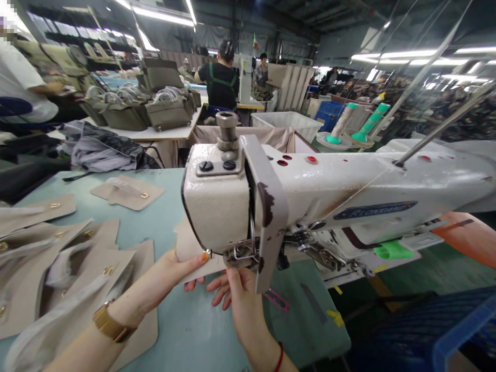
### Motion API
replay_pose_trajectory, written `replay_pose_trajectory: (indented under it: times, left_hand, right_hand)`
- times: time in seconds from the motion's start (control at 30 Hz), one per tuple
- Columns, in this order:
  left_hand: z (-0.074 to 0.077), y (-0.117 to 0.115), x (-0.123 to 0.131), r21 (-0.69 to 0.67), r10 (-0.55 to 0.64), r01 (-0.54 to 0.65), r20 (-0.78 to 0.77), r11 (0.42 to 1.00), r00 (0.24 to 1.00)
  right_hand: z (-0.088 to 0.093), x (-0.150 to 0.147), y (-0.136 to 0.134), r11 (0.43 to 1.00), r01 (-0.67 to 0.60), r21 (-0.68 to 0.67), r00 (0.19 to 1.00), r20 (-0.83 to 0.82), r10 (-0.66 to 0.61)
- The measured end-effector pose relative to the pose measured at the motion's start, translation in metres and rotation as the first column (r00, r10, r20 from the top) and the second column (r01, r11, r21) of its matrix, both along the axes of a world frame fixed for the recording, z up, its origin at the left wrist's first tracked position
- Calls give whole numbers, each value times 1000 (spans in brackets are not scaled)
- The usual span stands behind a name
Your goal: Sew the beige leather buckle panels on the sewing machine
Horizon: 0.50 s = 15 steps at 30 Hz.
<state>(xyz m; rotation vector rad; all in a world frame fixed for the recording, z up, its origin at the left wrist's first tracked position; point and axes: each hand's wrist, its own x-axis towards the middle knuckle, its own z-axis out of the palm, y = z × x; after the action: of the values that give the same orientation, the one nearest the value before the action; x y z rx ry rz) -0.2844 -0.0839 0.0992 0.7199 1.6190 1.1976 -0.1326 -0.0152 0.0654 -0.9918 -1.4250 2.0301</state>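
A white sewing machine [217, 191] stands before me, its head over a beige leather-like panel [189, 243]. My left hand [180, 266] pinches the panel's near-left edge, thumb on top and fingertips underneath. A small gold-coloured metal piece [210, 253] shows at the thumb tip. Close under the machine head, my right hand [238, 292] has its fingers apart, with the thumb by the panel's right corner; whether it touches the panel I cannot tell. The needle area is mostly hidden behind the head and a grey metal guard [271, 222].
Several beige panels [143, 289] with gold hardware and clear wrapping lie on the green-blue table [170, 330] at left. A pink-handled tool [277, 299] lies right of my right hand. Thread cones [372, 122] stand behind the machine. Grey-brown bags [170, 111] and a seated person [220, 77] are beyond.
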Motion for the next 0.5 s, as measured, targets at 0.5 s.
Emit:
replay_pose_trajectory:
  times: [0.5]
  left_hand:
    - [-6,-5,-3,7,-10,10,-65,1000,998]
  right_hand:
    - [3,-9,-6,995,45,95,996,70,-52]
